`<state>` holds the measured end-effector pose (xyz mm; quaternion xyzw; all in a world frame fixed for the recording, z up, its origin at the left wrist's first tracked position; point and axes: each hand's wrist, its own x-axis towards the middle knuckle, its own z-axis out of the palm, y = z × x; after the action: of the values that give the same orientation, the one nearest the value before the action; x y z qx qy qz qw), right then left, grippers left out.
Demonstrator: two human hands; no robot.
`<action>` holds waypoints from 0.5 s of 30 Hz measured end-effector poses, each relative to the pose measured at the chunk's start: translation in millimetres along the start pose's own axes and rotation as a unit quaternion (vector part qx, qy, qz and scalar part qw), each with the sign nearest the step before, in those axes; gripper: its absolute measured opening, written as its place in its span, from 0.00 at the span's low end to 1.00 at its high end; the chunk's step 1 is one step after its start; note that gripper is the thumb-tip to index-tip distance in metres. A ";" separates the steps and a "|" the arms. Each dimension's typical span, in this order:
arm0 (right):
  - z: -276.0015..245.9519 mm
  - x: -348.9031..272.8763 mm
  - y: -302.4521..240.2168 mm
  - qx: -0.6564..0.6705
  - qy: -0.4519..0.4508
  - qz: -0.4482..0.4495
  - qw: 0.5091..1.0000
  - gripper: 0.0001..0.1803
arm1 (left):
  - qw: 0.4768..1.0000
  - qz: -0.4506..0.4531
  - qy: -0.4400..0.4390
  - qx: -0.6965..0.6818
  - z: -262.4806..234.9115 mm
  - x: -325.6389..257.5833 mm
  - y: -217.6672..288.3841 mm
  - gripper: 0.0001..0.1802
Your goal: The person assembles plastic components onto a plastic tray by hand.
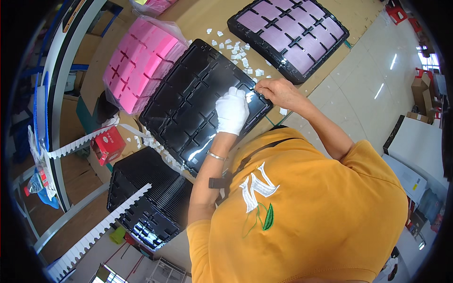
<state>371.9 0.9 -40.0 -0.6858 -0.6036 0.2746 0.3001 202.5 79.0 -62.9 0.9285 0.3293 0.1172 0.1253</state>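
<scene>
A black plastic compartment tray [177,101] lies on the table in front of me, its cross-shaped ridges dividing it into shallow cells. Over its right part is my left hand [232,111] in a white glove, fingers curled in; whatever they grip, if anything, is hidden. My right hand [279,93], bare, pinches with thumb and forefinger at the tray's right end, on something too small to make out. Small white pieces [245,62] lie scattered on the table beyond the tray's far edge.
Another black tray [295,45] with lilac sheets in its cells sits at far right. Pink stacked sheets [141,59] in clear plastic stand at left. Nested black trays [146,198], a red box [108,144] and a notched white strip [101,231] are lower left.
</scene>
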 end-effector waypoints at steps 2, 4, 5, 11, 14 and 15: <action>-0.7 -0.1 0.0 0.000 0.001 -0.012 1.000 0.10 | 0.999 0.022 0.000 0.034 2.7 -0.9 -1.0 0.03; -1.9 -0.9 -0.3 -0.012 0.008 -0.047 0.999 0.09 | 0.995 0.088 0.011 0.045 4.5 -5.6 -3.8 0.03; -2.8 -1.6 -0.3 -0.012 0.007 -0.046 0.999 0.09 | 0.995 0.088 0.011 0.044 2.9 -8.5 -3.3 0.03; -0.8 -2.4 4.9 -0.002 -0.001 -0.013 1.000 0.09 | 0.993 0.088 0.074 -0.037 3.1 -13.6 -7.2 0.08; 2.8 -0.3 4.7 -0.029 -0.006 -0.017 0.999 0.08 | 0.995 0.004 0.078 -0.065 -8.3 -9.2 -4.4 0.13; 5.1 0.6 -1.3 -0.055 0.007 -0.035 0.998 0.08 | 0.995 -0.019 0.082 -0.057 -14.2 -9.4 -5.8 0.16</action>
<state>367.3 2.0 -42.5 -0.6812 -0.6395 0.2260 0.2756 187.8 79.5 -52.6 0.9007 0.3485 0.2096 0.1526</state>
